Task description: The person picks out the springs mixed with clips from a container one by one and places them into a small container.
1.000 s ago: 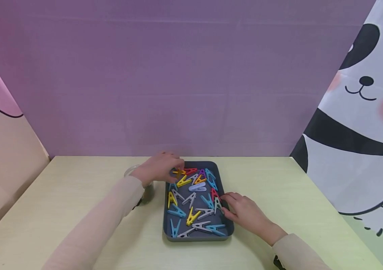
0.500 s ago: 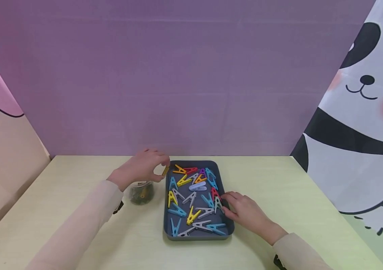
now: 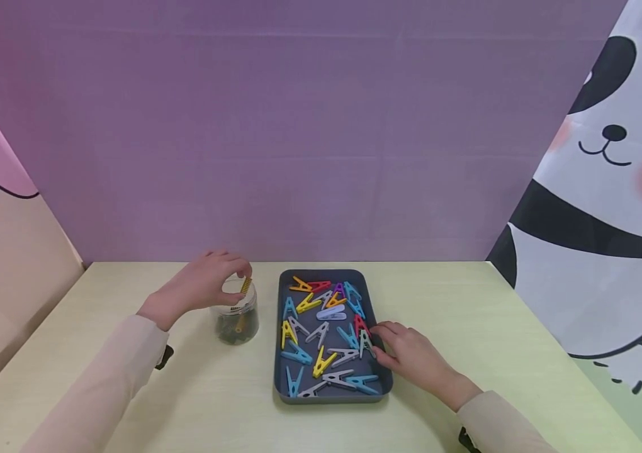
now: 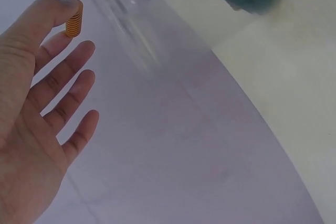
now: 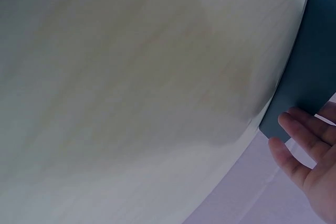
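My left hand [image 3: 196,288] pinches a small yellow-orange coil spring [image 4: 74,23] between thumb and index finger. Its other fingers spread loosely in the left wrist view. The spring is just over the mouth of a clear jar [image 3: 236,326], which has dark green coiled pieces and an orange one inside. At the right side of a dark grey tray [image 3: 333,399], my right hand [image 3: 414,357] rests its fingertips against the rim. In the right wrist view its fingers [image 5: 302,135] lie fairly straight along the tray's outer wall; the thumb is out of that view.
Several plastic clothespins lie scattered in the tray, among them a yellow clothespin [image 3: 323,363], a red clothespin [image 3: 320,286] and a blue clothespin [image 3: 296,353]. The pale tabletop [image 3: 468,302] ends at a purple backdrop [image 3: 298,138]; a panda-print sheet [image 3: 610,302] hangs at the right.
My left hand has carried the spring leftward from above the tray's far left corner to the jar's mouth. The right hand and the tray have stayed in place.
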The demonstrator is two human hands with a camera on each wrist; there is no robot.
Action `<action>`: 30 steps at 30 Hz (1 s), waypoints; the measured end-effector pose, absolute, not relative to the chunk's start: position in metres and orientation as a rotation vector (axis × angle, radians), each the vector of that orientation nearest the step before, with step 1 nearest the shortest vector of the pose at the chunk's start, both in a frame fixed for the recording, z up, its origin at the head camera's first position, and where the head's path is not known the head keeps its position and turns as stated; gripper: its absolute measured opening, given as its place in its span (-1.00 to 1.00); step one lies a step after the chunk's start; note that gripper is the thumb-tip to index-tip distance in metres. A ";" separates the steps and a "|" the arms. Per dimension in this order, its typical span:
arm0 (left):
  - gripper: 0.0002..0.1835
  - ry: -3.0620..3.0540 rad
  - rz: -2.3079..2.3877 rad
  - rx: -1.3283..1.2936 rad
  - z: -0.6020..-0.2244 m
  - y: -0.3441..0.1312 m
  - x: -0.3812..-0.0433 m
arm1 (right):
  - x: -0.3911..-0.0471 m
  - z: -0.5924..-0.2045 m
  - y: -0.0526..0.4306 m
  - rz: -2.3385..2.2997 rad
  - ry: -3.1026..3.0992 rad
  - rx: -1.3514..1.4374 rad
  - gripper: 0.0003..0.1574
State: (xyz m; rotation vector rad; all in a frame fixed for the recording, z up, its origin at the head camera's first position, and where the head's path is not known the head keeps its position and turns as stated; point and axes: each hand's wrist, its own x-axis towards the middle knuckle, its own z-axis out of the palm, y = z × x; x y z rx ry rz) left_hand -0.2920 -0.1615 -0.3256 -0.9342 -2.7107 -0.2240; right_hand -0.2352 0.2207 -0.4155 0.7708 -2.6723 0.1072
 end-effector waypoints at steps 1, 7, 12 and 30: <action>-0.73 -2.713 -0.223 -0.924 -0.327 -0.163 -0.292 | -0.235 -0.415 0.221 0.109 -2.668 0.772 -0.56; -0.72 -2.720 -0.241 -0.896 -0.335 -0.173 -0.290 | -0.235 -0.415 0.221 0.113 -2.671 0.771 -0.57; -0.69 -2.720 -0.286 -0.908 -0.343 -0.176 -0.292 | -0.234 -0.415 0.221 0.102 -2.672 0.771 -0.57; -0.65 -2.764 -0.335 -0.888 -0.350 -0.177 -0.297 | -0.235 -0.415 0.221 0.080 -2.671 0.780 -0.56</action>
